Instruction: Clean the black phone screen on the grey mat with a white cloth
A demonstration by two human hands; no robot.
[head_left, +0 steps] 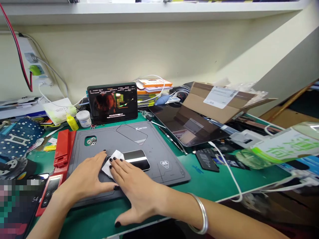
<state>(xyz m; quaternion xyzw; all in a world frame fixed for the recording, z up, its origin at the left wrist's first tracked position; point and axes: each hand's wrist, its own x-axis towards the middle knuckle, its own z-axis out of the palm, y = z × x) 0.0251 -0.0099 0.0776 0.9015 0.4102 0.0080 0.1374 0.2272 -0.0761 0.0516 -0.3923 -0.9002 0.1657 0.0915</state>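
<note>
On the dark grey work mat lies a smartphone with a glossy black face and a light reflection across it. A crumpled white tissue covers its left end. My right hand lies flat over the tissue, fingers stretched and together, pressing it onto the phone; the thumb sticks out toward the bench's front edge. At the phone's left end, my left hand rests open, fingers and thumb spread around that end. Part of the phone is hidden under the tissue and hands. A thin, clear phone-shaped sheet lies behind the phone.
A tablet playing video stands behind the mat. To the right are a large black screen panel, a cardboard box and a plastic bottle. Left of the mat sit a red tool, a white jar and a yellow bottle.
</note>
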